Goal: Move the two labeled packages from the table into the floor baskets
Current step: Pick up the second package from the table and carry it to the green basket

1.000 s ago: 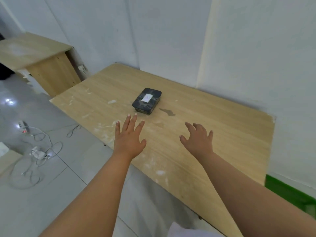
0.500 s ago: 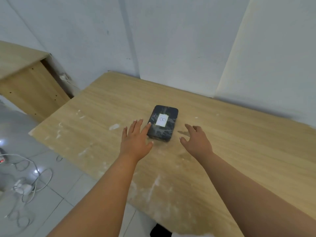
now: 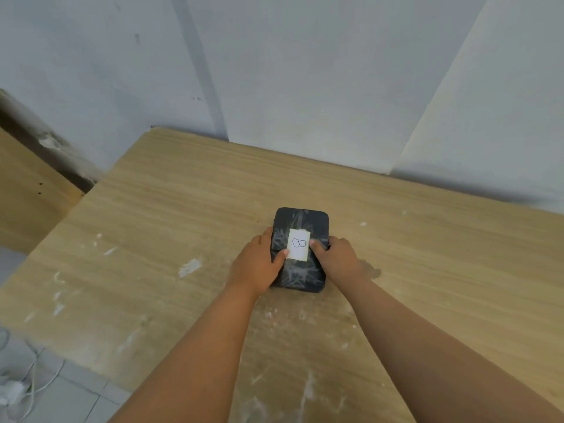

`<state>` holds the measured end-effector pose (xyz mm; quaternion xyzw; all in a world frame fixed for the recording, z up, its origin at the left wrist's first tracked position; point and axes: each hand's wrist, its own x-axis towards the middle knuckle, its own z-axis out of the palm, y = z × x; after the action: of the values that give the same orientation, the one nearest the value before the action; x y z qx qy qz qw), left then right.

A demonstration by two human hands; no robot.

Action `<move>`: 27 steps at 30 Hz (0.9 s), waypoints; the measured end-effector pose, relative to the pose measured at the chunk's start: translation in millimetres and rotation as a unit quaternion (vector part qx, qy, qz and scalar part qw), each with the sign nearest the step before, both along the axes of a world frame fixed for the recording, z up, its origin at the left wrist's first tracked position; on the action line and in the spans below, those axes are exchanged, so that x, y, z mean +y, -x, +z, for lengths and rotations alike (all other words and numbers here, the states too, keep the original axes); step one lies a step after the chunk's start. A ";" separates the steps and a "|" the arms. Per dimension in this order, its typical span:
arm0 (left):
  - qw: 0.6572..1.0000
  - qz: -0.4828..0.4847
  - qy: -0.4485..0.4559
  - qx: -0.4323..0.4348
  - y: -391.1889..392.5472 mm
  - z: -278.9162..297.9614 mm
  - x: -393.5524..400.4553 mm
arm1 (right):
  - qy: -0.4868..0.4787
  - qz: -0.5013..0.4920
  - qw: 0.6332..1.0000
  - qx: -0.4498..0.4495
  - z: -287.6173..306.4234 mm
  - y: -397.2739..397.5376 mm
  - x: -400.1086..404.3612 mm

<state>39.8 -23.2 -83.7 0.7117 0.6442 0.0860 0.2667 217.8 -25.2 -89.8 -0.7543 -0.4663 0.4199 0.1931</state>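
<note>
A paint-flecked wooden table (image 3: 183, 227) meets pale grey walls (image 3: 305, 71); left of it, a second wooden unit (image 3: 27, 196) and tiled floor (image 3: 61, 398) with white cables (image 3: 33, 383).

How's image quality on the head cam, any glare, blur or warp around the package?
Head view: soft even light, no hard glare; the tape on the package shows faint sheen, the label reads B. Slight softness overall. Wide-angle warp bends the table edges and wall seams.
</note>
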 end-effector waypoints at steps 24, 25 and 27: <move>0.947 0.013 0.056 -0.316 -12.3 72.2 41.4 | -0.071 0.103 0.989 -0.082 128.8 -22.6 8.8; 0.941 0.019 0.061 -0.333 -13.7 75.0 38.8 | -0.081 0.083 0.989 -0.086 129.4 -22.2 8.2; 0.932 0.039 0.067 -0.354 -15.4 78.4 38.1 | -0.101 0.021 0.988 -0.116 127.2 -21.8 7.5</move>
<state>55.2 14.8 -5.3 0.5897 0.5398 0.2991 0.5209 239.5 -17.7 37.4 -0.7642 -0.5418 0.2843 0.2042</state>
